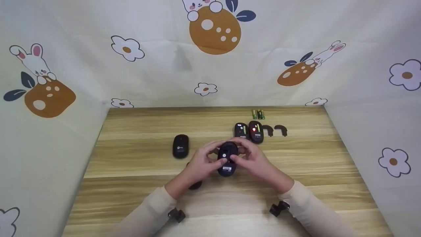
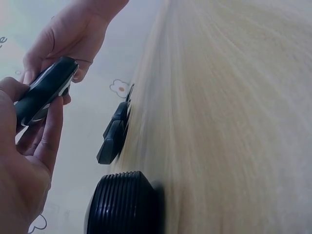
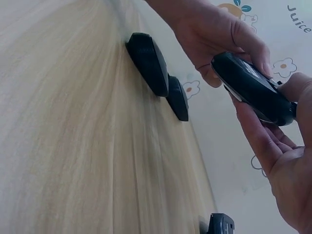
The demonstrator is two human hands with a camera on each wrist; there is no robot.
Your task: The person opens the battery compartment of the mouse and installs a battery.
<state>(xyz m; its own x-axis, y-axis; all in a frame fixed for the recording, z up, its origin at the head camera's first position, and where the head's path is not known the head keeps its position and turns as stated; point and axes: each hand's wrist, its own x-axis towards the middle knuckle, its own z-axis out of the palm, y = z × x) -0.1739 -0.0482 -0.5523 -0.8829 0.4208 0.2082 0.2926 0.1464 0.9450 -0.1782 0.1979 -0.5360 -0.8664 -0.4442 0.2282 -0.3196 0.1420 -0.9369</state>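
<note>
In the head view, my left grip (image 1: 204, 162) and right grip (image 1: 255, 159) are holding an upturned mouse (image 1: 227, 171), its cover's state unclear, two opened mice (image 1: 257, 139) lying beyond with batteries (image 1: 258, 127) inside, the left wrist view is showing both grips clasping it, and the right is showing two closed-looking mice (image 3: 147, 63) below, presumably remaining.

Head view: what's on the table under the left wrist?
A dark mouse on the table: its near end shows. The left hand and wrist cover its middle, so any markings there can't be seen.
</note>
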